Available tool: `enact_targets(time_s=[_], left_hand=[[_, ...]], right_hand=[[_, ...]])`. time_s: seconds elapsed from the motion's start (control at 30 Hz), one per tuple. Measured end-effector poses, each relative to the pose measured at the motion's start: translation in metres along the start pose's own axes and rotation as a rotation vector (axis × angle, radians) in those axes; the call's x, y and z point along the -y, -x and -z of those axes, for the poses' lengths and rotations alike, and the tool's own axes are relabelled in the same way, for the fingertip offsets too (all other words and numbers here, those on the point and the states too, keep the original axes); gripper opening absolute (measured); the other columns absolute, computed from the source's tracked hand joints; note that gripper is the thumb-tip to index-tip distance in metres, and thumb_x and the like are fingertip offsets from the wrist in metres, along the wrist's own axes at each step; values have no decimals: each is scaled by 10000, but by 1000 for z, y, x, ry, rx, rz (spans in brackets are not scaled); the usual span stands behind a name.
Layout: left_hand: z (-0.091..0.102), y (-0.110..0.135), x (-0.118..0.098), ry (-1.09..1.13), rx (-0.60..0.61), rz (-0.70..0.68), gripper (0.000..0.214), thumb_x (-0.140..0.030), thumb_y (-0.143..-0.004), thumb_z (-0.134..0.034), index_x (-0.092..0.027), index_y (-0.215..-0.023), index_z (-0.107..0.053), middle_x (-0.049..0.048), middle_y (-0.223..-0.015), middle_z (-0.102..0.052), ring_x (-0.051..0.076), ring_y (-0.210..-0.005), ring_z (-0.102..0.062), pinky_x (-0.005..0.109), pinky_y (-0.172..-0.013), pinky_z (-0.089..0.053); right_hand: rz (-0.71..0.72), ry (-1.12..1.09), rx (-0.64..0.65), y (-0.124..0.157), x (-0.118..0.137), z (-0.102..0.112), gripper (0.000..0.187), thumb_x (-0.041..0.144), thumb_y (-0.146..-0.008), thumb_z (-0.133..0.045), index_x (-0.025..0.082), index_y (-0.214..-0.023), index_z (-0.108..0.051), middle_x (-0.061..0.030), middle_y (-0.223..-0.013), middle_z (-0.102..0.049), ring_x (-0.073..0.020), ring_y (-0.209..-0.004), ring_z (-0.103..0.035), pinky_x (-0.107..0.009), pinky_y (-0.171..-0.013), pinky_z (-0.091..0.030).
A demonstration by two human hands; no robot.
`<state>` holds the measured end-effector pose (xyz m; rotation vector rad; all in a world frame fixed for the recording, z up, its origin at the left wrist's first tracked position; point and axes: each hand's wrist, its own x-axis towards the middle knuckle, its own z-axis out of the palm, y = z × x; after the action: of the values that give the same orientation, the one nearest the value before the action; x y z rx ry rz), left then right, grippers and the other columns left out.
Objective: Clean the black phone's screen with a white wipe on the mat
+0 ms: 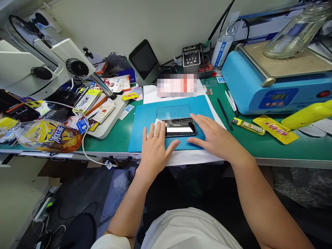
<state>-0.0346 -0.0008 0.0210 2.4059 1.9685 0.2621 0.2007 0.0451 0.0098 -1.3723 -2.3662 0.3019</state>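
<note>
A phone [181, 130] with a dark, reflective screen lies on a blue mat [140, 114]. Just beyond it is a clear, thin-edged sheet [172, 110] with a dark outline, like screen glass. My left hand [155, 147] rests with fingers stretched out at the phone's left end, thumb apart. A small white piece of tissue or wipe [157, 121] shows beneath its fingertips. My right hand [212, 135] lies at the right end, fingers extended and thumb spread away from them. Its fingertips reach the corner between phone and sheet; whether they press on either I cannot tell.
A microscope [64, 62] overhangs the left, above packets and a drink bottle [49, 136]. At the right stand a blue heating plate [259, 90] and a glass jar [293, 38]. Tweezers [231, 103], a black pen-like tool [224, 113] and a yellow tube [248, 126] lie nearer.
</note>
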Motion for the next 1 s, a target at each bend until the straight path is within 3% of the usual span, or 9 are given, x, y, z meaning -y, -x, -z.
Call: enact_targets(time_s=[0.2, 0.37, 0.53, 0.8, 0.9, 1.0], left_hand=[[5, 30, 1, 1, -7, -19, 802, -649, -1078, -248, -74, -1634, -312, 145, -1669, -394, 374, -1593, -269, 629, -1292, -177], [5, 8, 1, -8, -15, -4, 792, -648, -1077, -275, -78, -1624, -338, 155, -1612, -487, 370, -1586, -291, 628, -1290, -178], [4, -12, -2, -42, -16, 1, 788, -654, -1075, -286, -83, -1612, -372, 169, -1636, -449, 368, -1571, -328, 609, -1292, -187], [7, 24, -3, 0, -17, -52, 786, -645, -1082, -264, -70, -1608, -369, 182, -1639, -434, 329, -1571, -344, 572, -1293, -232], [7, 14, -5, -3, -12, -51, 787, -645, -1079, -295, -57, -1594, -386, 194, -1628, -449, 313, -1569, -352, 543, -1298, -234], [6, -11, -7, 20, -1, -42, 768, -641, -1080, -318, -63, -1578, -409, 186, -1596, -501, 303, -1548, -395, 505, -1290, -261]], right_hand=[[12, -6, -12, 1, 0, 0, 885, 699, -962, -505, 131, -1625, -366, -185, -1632, -477, -375, -1513, -436, -541, -1217, -413], [29, -3, -17, 1, -3, -2, 889, 706, -963, -495, 135, -1630, -355, -189, -1636, -470, -382, -1514, -431, -564, -1209, -417], [23, 0, -9, 0, -1, -1, 872, 682, -970, -509, 117, -1620, -370, -202, -1624, -483, -380, -1513, -435, -556, -1208, -419], [18, -27, -8, 1, 1, 1, 852, 673, -970, -510, 186, -1645, -332, -169, -1632, -483, -389, -1507, -441, -596, -1196, -425], [18, -18, -8, 1, -1, -1, 860, 682, -966, -512, 181, -1643, -338, -168, -1635, -479, -388, -1512, -434, -585, -1202, -419], [8, -7, 1, 0, -2, -2, 864, 689, -959, -521, 179, -1637, -350, -169, -1638, -475, -382, -1516, -428, -567, -1205, -421]])
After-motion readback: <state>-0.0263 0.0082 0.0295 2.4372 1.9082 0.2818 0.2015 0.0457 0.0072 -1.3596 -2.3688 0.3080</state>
